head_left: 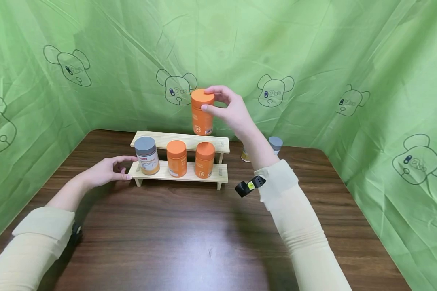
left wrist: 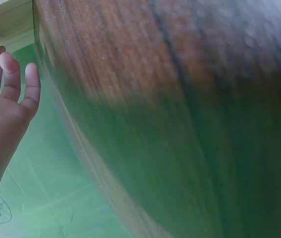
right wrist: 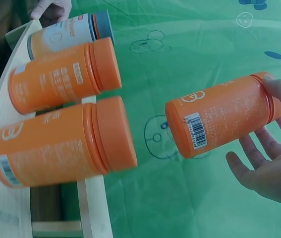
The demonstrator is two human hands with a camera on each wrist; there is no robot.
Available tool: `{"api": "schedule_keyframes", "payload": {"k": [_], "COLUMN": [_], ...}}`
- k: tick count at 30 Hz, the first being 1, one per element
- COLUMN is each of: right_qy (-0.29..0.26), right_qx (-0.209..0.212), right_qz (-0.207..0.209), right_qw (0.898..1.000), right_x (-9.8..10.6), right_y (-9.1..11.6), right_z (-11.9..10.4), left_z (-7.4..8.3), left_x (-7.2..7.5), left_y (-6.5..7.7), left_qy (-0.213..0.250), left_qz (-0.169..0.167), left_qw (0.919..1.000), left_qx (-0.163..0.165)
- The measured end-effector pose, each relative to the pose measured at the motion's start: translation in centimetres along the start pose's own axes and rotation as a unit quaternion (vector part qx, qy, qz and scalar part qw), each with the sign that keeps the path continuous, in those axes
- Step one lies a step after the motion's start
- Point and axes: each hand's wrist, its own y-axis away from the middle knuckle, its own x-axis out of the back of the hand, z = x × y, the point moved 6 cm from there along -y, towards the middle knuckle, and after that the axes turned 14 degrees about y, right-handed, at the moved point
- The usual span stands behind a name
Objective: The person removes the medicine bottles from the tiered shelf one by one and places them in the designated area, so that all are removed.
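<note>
My right hand (head_left: 230,108) grips an orange supplement jar (head_left: 202,121) near its lid, thumb in front. The jar is upright over the upper tier of a wooden two-step rack (head_left: 160,139), its base overlapping that board in the head view; the right wrist view shows its barcode. Two more orange jars (head_left: 177,159) and a grey-lidded jar (head_left: 147,157) stand in a row on the lower tier. At that tier's left end, my left hand (head_left: 107,171) holds the board's corner between thumb and fingers, beside the grey-lidded jar. In the left wrist view its fingertips (left wrist: 9,62) meet the wood.
Behind my right forearm, another grey-lidded jar (head_left: 275,143) stands on the dark wooden table (head_left: 189,230), partly hidden. A yellowish container base (head_left: 245,157) shows left of the forearm. Green curtains (head_left: 225,44) with mouse-head drawings enclose the back and sides.
</note>
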Motion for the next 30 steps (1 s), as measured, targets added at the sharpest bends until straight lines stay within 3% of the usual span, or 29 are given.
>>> {"api": "schedule_keyframes", "payload": {"k": [20, 30], "right_qy": [-0.018, -0.038], "right_qx": [0.003, 0.007], "right_qz": [0.016, 0.054], "right_qw": [1.0, 0.998], "right_x": [6.2, 10.1], "right_y": [3.1, 4.7], "right_z": [0.9, 2.2], "left_z": [0.6, 0.3], "left_x": [0.0, 0.0], "left_y": [0.2, 0.2], "left_qy": [-0.003, -0.009], "left_qz": [0.005, 0.003], "left_qw": [1.0, 0.9999], "left_qx": [0.005, 0.003]}}
